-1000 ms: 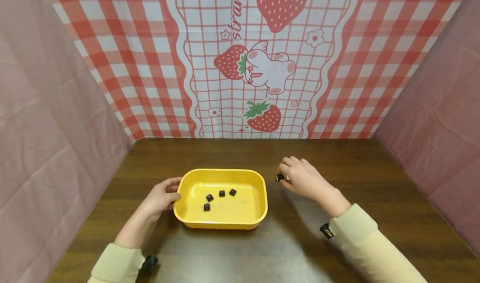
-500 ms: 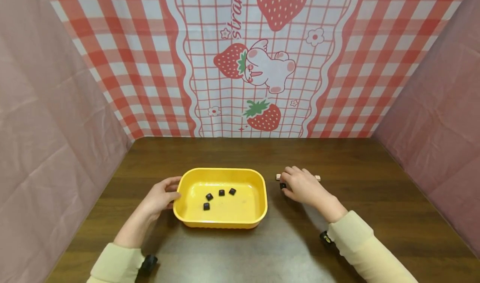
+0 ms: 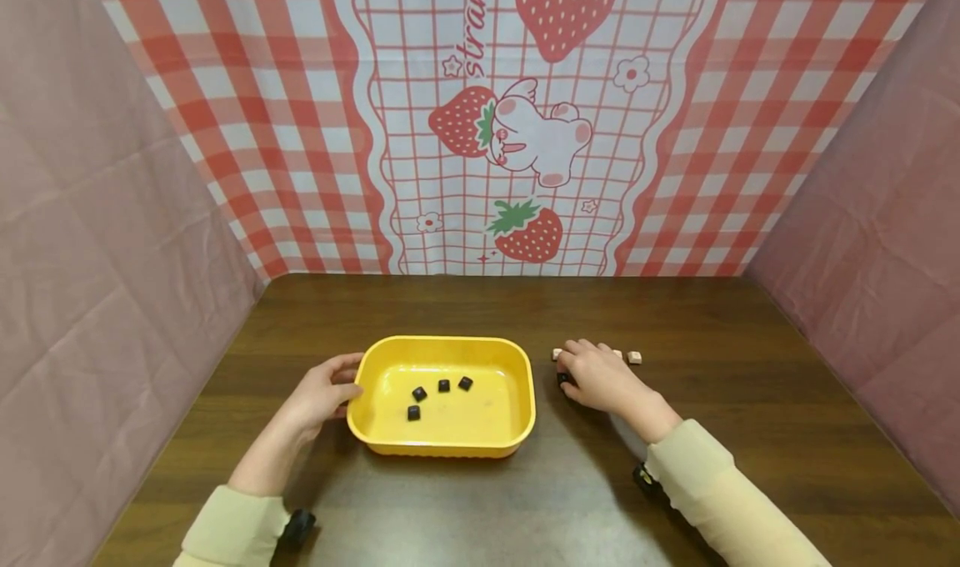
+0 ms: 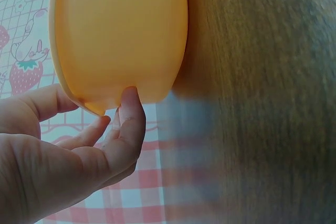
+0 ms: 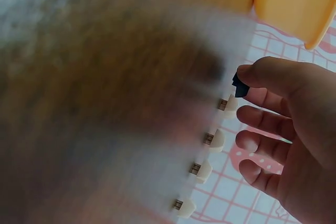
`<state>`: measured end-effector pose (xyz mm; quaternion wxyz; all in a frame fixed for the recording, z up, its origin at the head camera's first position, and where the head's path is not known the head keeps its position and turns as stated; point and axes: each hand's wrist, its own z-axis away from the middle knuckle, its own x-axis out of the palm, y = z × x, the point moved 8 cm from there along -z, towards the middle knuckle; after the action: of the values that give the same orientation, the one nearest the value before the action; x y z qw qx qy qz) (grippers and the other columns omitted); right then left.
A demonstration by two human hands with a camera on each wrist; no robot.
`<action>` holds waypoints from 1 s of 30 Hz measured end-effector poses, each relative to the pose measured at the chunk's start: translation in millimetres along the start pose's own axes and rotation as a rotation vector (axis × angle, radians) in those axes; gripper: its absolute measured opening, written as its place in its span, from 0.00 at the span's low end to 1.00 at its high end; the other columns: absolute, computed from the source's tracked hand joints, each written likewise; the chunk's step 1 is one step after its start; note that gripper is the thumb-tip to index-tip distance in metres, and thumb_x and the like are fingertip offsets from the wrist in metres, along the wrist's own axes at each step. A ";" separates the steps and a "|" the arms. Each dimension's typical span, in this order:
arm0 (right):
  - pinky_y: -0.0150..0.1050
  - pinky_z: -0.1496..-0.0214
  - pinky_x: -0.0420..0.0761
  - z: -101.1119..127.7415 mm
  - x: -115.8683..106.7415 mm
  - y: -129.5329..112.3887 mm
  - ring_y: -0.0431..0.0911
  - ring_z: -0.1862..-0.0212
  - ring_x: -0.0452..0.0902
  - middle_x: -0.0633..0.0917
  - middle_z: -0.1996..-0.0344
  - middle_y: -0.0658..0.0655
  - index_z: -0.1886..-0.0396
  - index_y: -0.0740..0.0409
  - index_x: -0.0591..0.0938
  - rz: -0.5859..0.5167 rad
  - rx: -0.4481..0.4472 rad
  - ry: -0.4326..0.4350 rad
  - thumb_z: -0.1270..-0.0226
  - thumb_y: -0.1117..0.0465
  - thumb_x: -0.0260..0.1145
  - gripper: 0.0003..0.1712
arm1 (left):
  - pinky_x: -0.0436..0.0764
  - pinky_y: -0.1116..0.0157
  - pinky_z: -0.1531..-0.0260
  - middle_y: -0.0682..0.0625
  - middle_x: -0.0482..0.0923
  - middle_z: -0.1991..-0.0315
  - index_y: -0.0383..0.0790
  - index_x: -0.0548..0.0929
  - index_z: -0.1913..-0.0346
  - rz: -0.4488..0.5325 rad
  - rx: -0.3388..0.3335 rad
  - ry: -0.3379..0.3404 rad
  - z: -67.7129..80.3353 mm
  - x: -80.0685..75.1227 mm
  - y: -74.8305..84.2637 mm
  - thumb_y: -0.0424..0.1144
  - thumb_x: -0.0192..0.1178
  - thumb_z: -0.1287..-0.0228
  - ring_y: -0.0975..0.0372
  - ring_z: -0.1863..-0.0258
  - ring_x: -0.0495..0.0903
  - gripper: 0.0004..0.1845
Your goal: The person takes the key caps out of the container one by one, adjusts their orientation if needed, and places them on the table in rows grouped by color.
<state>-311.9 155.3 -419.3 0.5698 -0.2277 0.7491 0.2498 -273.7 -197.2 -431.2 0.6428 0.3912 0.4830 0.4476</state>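
My left hand grips the left end of a yellow plastic bin, thumb at the rim and fingers against the outer wall. Inside the bin lie several black keycaps. To the right of it, my right hand pinches one black keycap between thumb and index finger, low over the table. The other fingers are bent and hold nothing. Just beyond this hand, several cream keycaps stand in a row, partly covered by it in the head view. The right wrist view shows the spaced cream keycaps more fully.
The brown wooden table runs back to a red-checked strawberry cloth. Pink cloth walls border the left and right sides. Black wrist cameras hang below both sleeves.
My right hand has moved nearer and lower with its black keycap, from over the row to just in front of it. Cream keycaps have come into view. The left hand and bin stay put.
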 end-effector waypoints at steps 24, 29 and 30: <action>0.46 0.68 0.74 -4.8 -14.7 -1.7 0.50 0.63 0.74 0.76 0.69 0.51 0.68 0.52 0.78 0.024 -0.002 -0.018 0.50 0.53 0.73 0.14 | 0.82 0.59 0.65 0.30 0.69 0.43 0.31 0.63 0.33 -0.009 -0.010 0.003 0.6 0.4 0.5 0.25 0.52 0.38 0.53 0.58 0.78 0.28; 0.46 0.67 0.75 -9.1 -29.7 -9.0 0.50 0.62 0.74 0.77 0.68 0.51 0.66 0.54 0.79 0.013 -0.020 0.018 0.51 0.54 0.74 0.15 | 0.82 0.59 0.65 0.30 0.69 0.43 0.31 0.63 0.33 -0.013 -0.015 0.005 0.9 0.4 -0.1 0.25 0.52 0.37 0.53 0.57 0.78 0.28; 0.46 0.67 0.75 -10.2 -33.1 -11.2 0.50 0.62 0.74 0.77 0.68 0.51 0.66 0.54 0.79 0.008 -0.023 0.025 0.51 0.54 0.74 0.15 | 0.82 0.59 0.65 0.30 0.69 0.43 0.31 0.63 0.33 -0.015 -0.016 0.006 1.1 0.4 -0.2 0.25 0.52 0.37 0.53 0.57 0.78 0.28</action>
<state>-304.2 142.1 -386.3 0.5567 -0.2343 0.7541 0.2580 -272.5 -197.0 -431.2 0.6479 0.3811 0.4840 0.4480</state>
